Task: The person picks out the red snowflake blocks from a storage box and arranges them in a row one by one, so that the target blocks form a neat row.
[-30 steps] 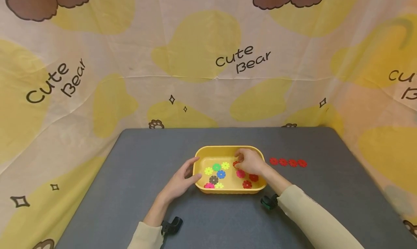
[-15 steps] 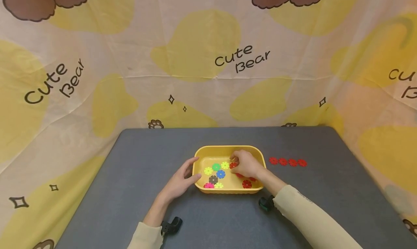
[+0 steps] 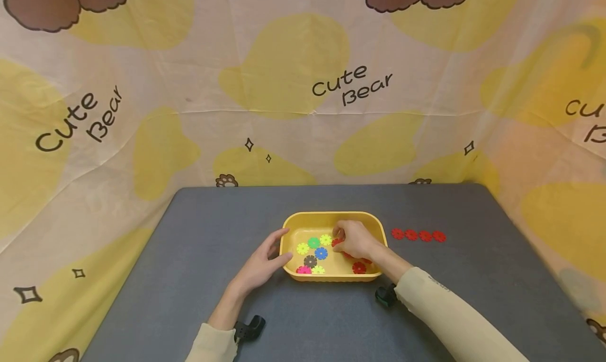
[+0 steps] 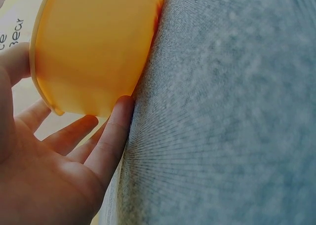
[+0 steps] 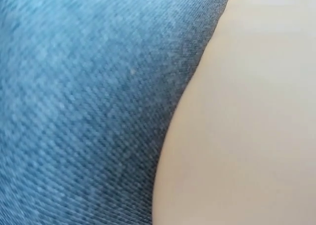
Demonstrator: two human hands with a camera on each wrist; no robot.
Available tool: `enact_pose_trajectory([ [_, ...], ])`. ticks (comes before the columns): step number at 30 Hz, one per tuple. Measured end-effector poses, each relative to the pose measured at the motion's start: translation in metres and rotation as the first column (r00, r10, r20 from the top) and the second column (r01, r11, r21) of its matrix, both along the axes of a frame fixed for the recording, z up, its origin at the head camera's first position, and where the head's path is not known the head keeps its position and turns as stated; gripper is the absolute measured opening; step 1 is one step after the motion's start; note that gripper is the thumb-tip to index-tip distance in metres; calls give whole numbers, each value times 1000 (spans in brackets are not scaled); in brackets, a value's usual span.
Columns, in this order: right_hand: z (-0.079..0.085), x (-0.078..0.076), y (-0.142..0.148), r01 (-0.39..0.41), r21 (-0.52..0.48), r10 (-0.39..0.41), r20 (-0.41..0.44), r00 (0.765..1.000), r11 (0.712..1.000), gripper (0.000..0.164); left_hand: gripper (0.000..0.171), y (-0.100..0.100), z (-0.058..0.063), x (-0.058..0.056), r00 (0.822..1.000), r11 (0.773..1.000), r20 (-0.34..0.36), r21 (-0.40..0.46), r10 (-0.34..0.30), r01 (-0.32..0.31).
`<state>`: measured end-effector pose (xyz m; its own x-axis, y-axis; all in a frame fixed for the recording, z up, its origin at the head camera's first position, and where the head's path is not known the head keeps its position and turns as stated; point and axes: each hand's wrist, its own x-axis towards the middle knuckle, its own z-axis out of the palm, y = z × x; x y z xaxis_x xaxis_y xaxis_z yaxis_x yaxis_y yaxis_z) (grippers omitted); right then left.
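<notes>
A yellow plastic bin (image 3: 326,278) stands on the table, holding several notched snowflake discs. My left hand (image 3: 258,264) rests on its left end, thumb and fingers spread. In the left wrist view the straight fingers of the left hand (image 4: 64,166) touch the bin's end wall (image 4: 94,52). Inside the bin, my right hand (image 3: 357,239) pinches a red snowflake disc (image 3: 336,242) between thumb and fingertips. Yellow (image 3: 325,239), green (image 3: 314,243), blue (image 3: 321,253) and dark grey (image 3: 310,261) discs lie left of it. The right hand partly hides other red discs.
Several red discs (image 3: 418,235) lie in a row on the grey table (image 3: 227,209), right of the bin. A printed cloth (image 3: 284,88) hangs behind and beside the table. The right wrist view shows only pale skin (image 5: 242,136) and the tabletop (image 5: 89,96).
My right hand has moved slightly left inside the bin, and the red disc at its fingertips has shifted left with it. The left hand and the row outside stay put.
</notes>
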<state>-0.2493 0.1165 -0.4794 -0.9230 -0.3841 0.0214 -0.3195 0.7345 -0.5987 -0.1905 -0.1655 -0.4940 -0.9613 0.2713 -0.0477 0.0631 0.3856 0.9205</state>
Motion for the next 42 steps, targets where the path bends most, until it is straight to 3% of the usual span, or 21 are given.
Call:
enact_pose_trajectory([
  [13, 0, 1, -2, 14, -5, -14, 8, 1000, 1000, 24, 63, 1, 0, 0, 1000, 1000, -1, 5, 1, -1],
  [20, 4, 2, -2, 39, -104, -34, 46, 998, 994, 22, 64, 1, 0, -2, 1000, 1000, -4, 7, 5, -5],
  [27, 10, 7, 4, 35, -254, -5, 119, 993, 967, 20, 63, 1, 1, 0, 1000, 1000, -4, 6, 5, -5],
  [34, 23, 15, 9, 15, -392, 56, 169, 984, 920, 21, 63, 1, -1, -2, 1000, 1000, -6, -7, 8, -8],
  [42, 37, 26, 17, 8, -432, 74, 173, 982, 902, 31, 63, 0, -1, -2, 1000, 1000, -14, -4, 1, -1],
])
